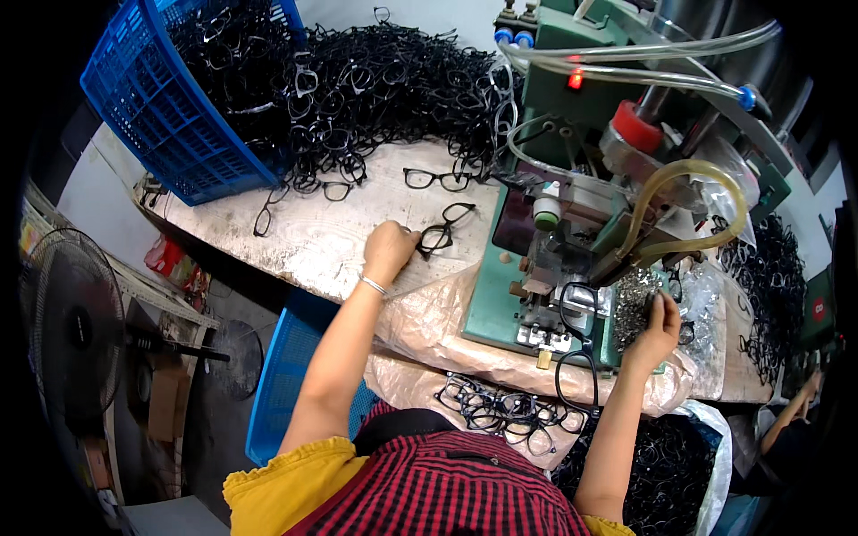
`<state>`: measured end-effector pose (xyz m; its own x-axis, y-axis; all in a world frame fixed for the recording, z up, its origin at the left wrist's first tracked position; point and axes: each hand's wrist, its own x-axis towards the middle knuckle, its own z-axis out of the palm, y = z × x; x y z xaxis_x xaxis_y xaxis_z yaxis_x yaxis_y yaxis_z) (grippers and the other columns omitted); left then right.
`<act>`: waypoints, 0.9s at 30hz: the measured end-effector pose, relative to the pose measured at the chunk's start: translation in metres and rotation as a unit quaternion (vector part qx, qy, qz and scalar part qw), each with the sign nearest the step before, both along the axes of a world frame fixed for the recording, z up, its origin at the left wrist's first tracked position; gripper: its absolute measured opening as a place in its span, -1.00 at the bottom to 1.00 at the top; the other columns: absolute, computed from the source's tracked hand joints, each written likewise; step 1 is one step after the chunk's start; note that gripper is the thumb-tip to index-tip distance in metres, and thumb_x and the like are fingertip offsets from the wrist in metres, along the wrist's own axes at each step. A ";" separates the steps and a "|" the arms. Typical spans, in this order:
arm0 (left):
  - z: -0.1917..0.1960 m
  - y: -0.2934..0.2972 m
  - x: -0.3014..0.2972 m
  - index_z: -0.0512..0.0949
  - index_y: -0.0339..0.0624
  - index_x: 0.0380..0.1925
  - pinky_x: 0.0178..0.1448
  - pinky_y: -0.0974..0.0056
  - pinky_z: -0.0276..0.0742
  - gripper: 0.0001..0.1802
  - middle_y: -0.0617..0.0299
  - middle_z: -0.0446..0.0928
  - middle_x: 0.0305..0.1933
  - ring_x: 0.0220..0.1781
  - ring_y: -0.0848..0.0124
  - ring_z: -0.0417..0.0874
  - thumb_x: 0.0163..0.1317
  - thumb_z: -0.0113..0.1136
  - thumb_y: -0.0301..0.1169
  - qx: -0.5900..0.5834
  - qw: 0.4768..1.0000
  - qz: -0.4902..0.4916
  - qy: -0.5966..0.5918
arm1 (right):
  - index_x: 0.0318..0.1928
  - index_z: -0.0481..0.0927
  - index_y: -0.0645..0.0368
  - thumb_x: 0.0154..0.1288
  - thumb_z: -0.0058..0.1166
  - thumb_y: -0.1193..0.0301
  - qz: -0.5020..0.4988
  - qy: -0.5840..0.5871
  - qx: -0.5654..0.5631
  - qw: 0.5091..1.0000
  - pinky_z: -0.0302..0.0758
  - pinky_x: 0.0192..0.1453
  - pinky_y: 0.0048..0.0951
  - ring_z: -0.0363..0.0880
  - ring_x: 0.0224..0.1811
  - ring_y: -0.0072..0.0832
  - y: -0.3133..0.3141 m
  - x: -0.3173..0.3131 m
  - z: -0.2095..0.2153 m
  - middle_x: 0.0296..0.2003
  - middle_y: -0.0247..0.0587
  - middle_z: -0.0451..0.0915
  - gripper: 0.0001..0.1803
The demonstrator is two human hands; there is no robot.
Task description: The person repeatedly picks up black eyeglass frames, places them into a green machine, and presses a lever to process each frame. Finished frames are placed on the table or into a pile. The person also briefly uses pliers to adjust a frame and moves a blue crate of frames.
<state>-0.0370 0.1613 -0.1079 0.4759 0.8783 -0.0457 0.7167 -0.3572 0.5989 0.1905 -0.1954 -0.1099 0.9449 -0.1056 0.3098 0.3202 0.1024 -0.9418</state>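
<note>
My left hand is closed at the edge of a black eyeglass frame on the worktable, its fingertips pinching the near part. Beyond it lies another black frame. To the right, my right hand has its fingers pressed together at the edge of a pile of small metal parts; whatever they pinch is too small to make out. Between my hands, a dark eyeglass frame sits upright at the front of the green machine, held by neither hand.
A large heap of black frames covers the table's back, beside a tilted blue basket. More frames lie at my lap, near a filled sack. A yellowish hose loops over the right side. A fan stands left.
</note>
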 end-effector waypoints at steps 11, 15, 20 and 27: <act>0.034 0.091 0.065 0.62 -0.27 -0.30 -0.15 0.13 0.51 -0.65 -0.08 0.63 -0.33 -0.30 0.09 0.65 0.25 0.06 -0.18 0.099 0.969 -0.217 -0.064 | -0.19 0.64 0.31 0.27 0.10 0.57 0.078 -0.100 -0.166 0.978 0.45 0.01 -0.52 0.56 -0.17 -0.53 0.011 -0.008 0.019 -0.24 -0.24 0.64 -0.87; -0.024 0.097 0.065 0.56 -0.26 -0.21 -0.02 -0.04 0.46 -0.71 -0.16 0.60 -0.18 -0.10 -0.13 0.57 0.30 0.00 -0.26 0.168 0.967 -0.193 0.014 | -0.20 0.65 0.29 0.22 0.09 0.59 0.033 -0.132 -0.243 0.960 0.44 0.05 -0.43 0.57 -0.16 -0.38 0.004 -0.017 0.020 -0.27 -0.17 0.63 -0.85; -0.022 0.043 0.003 0.55 -0.28 -0.30 -0.04 0.00 0.46 -0.78 -0.07 0.58 -0.26 -0.15 -0.05 0.54 0.30 0.03 -0.34 0.228 0.944 -0.228 -0.063 | -0.23 0.65 0.30 0.18 0.09 0.63 -0.021 -0.078 -0.303 0.950 0.44 0.09 -0.37 0.57 -0.15 -0.37 -0.074 -0.052 0.019 -0.26 -0.16 0.63 -0.85; 0.029 -0.034 -0.001 0.50 -0.27 -0.25 -0.32 0.36 0.30 -0.75 0.19 0.41 -0.45 -0.42 0.47 0.38 0.46 -0.06 -0.31 0.098 0.922 -0.133 -0.351 | -0.11 0.56 0.35 0.09 0.17 0.66 0.172 -0.144 -0.138 0.965 0.47 0.01 -0.48 0.58 -0.19 -0.46 0.018 -0.066 0.087 -0.24 -0.19 0.64 -0.71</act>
